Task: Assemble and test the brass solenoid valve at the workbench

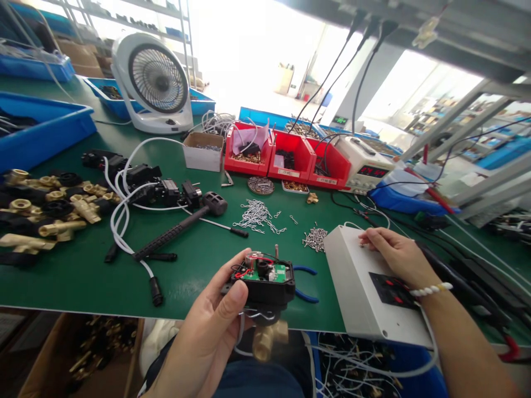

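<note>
My left hand (219,315) grips a motorized valve (269,293) just over the table's front edge. The valve's black housing has no lid, so a green circuit board (279,273) and red wires show inside. Its brass body (267,340) hangs below the housing. My right hand (390,251) is over a light grey control box (352,276), thumb and fingers pinched on a small metal switch (362,242) on its top. Blue-handled pliers (307,297) lie partly hidden behind the valve.
A hammer (182,226), metal clips (253,215) and a screw pile (315,239) lie on the green table. Brass fittings (53,210) and cabled black units (145,179) fill the left. Behind stand red bins (249,163), a fan (153,83) and a power supply (365,166).
</note>
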Tool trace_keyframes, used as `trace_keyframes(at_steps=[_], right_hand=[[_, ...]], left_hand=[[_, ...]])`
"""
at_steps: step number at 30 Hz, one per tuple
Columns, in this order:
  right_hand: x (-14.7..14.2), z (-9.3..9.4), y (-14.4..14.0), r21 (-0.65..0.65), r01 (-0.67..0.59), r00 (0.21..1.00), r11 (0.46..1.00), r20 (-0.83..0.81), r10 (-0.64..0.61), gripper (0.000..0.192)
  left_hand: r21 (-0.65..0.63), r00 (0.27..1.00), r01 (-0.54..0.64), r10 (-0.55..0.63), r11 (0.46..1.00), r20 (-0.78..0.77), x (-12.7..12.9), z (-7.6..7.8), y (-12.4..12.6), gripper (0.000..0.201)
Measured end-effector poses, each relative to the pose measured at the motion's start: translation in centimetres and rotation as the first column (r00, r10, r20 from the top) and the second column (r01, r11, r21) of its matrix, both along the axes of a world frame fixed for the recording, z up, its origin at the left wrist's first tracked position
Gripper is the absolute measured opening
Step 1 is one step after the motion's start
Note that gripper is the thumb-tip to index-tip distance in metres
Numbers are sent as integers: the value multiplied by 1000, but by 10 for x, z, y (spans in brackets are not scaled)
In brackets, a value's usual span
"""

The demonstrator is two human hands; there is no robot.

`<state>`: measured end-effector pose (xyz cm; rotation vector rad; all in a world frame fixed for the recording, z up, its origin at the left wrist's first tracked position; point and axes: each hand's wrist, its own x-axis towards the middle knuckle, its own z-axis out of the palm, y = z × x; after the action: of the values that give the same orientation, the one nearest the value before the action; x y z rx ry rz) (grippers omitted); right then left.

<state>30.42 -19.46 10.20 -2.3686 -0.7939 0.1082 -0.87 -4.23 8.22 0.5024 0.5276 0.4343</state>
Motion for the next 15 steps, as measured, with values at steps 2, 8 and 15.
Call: trace_keyframes(at_steps=[2,8,15], right_hand=[[0,0,1,-4,7,1000,1000,-2,-7,67],[1,0,2,-8,23,1000,1000,-15,-23,65],[2,0,2,-29,57,998,998,-35,-58,59]], left_hand=[[-35,999,-5,4,999,-31,0,2,0,58],[-113,999,17,-22,993,-39,-1,13,-1,39],[-197,998,-20,7,980,-67,0,20,0,37]])
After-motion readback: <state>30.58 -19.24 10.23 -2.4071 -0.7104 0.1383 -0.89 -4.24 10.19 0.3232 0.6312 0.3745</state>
